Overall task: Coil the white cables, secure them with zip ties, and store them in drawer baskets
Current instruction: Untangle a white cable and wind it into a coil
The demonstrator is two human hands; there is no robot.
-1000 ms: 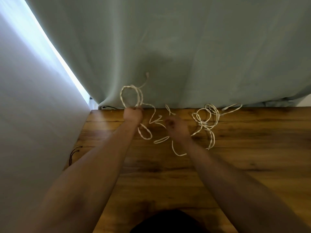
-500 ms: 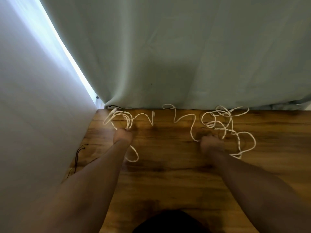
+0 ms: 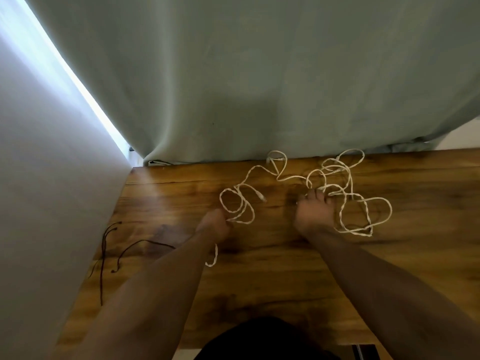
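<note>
Your left hand [image 3: 214, 226] is clenched round the near side of a small coil [image 3: 241, 205] of the white cable [image 3: 249, 175]. A few loops stand just beyond your knuckles, and a loose tail [image 3: 213, 258] trails out under the wrist toward you. That grip looks narrow. If you slacken it to take the next turn, I judge the loops will spring open and you will lose the coil.

Just past those loops, on the thumb side, a plug end [image 3: 261, 197] lies free on the table [image 3: 259, 281]. It could catch inside a loop as you wind.

From the coil the cable runs away from you and across to your right hand [image 3: 314, 215]. Its fingers are curled onto strands at the near edge of the tangle [image 3: 366, 214], which spreads beyond and outside that hand, some strands twisted on each other. Pull hard here and those crossings will likely cinch into knots, so feed slack instead.

Farthest from your hands, a loop touches the foot of the curtain [image 3: 259, 87] and may drag or snag there.

Outside your left forearm lie thin dark cords [image 3: 104, 255]. Sweep wide and you could gather them in.

No zip ties or baskets are in view.
</note>
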